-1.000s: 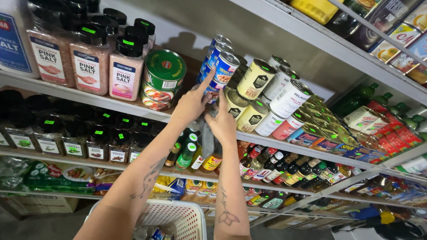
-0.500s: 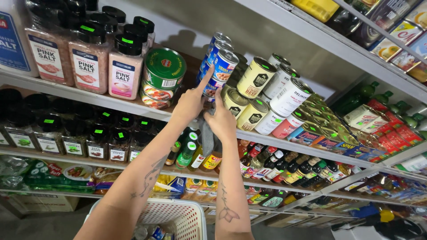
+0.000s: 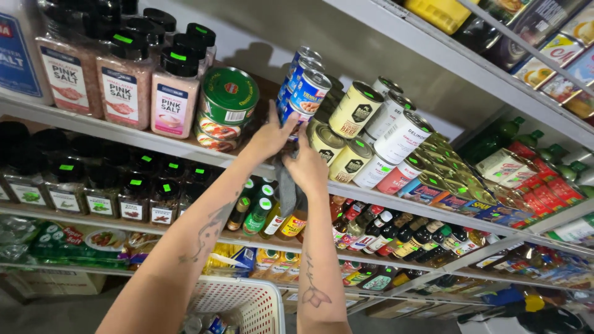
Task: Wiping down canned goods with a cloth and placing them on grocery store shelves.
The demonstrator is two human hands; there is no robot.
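Left hand: the left hand [image 3: 270,137] was raised to the upper shelf [image 3: 124,133] in the middle of the frame, palm toward the blue cans [image 3: 303,86], fingers [image 3: 273,114] spread apart and resting against the lowest can of the stack.
Right hand: the right hand [image 3: 307,166] sat just beside and below the left one, fingers curled together around a grey cloth [image 3: 286,182].
Cloth: it hung down from the right hand, in front of the shelf edge, over the bottles on the shelf below.
Blue cans: stacked on their sides at upper centre, on the upper shelf, between the green tins [image 3: 228,102] to the left and the cream-labelled cans [image 3: 356,111] to the right.
Upper left: jars of pink salt [image 3: 173,99] with black lids.
Lower centre: a white plastic basket [image 3: 247,303] under the forearms.
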